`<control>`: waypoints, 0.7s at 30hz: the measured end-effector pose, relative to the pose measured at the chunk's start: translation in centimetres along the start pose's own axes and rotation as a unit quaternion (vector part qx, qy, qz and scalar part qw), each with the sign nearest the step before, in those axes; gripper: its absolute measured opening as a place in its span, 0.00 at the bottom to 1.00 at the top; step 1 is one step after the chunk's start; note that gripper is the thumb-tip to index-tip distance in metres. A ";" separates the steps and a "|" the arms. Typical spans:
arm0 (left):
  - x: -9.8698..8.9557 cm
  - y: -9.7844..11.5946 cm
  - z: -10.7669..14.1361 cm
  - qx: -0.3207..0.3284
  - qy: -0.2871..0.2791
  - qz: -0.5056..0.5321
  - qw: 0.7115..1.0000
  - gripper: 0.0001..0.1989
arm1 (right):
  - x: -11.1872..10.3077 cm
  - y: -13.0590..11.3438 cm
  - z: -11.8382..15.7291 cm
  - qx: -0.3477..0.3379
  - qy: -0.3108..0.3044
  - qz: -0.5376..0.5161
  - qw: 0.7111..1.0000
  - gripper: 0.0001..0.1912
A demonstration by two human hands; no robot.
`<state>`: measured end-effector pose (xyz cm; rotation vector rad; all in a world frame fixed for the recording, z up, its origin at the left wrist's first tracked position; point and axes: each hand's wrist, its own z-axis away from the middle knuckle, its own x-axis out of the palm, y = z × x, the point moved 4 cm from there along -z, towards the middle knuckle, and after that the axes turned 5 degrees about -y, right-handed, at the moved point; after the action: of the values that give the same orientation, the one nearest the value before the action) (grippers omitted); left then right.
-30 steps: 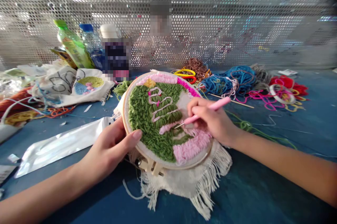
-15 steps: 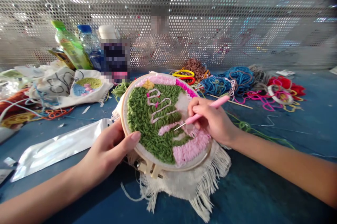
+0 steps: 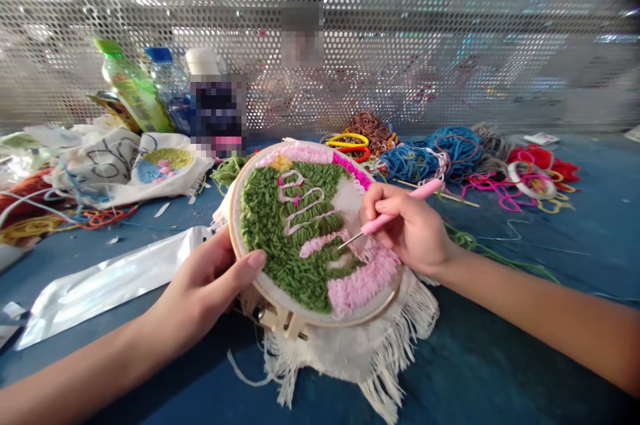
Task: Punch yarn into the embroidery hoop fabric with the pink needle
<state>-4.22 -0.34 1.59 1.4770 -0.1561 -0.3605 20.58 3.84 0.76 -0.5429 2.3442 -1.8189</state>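
Observation:
A round wooden embroidery hoop point(image 3: 239, 232) holds cloth worked in green, pink, magenta and a little yellow yarn, tilted towards me. My left hand point(image 3: 215, 275) grips its lower left rim, the thumb over the front. Closed round a pink punch needle point(image 3: 383, 220) is my right hand point(image 3: 405, 228), at the right side of the hoop. The metal tip points down-left at the green loops near a pale pink strip. Fringed white cloth point(image 3: 345, 355) hangs below the hoop, by its metal and wooden clamp point(image 3: 280, 320).
Bottles point(image 3: 135, 88) stand at the back left, near a second piece of yarn work point(image 3: 165, 165). A silvery packet point(image 3: 115, 285) lies left on the blue table point(image 3: 500, 345). Blue yarn point(image 3: 453, 152) and red yarn point(image 3: 565, 168) lie back right, before a perforated metal screen point(image 3: 450, 65).
My right hand and the pink punch needle have shifted slightly right, the tip moving a little right and down. My left hand and the hoop have hardly moved.

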 end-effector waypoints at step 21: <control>0.0 0.1 0.0 -0.001 -0.007 -0.011 1.000 0.16 | 0.0 -0.1 -0.1 0.015 0.034 -0.017 0.999 0.08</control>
<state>-4.21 -0.37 1.71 1.4752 -0.1498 -0.3886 20.58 3.92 0.92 -0.5286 2.3600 -1.9144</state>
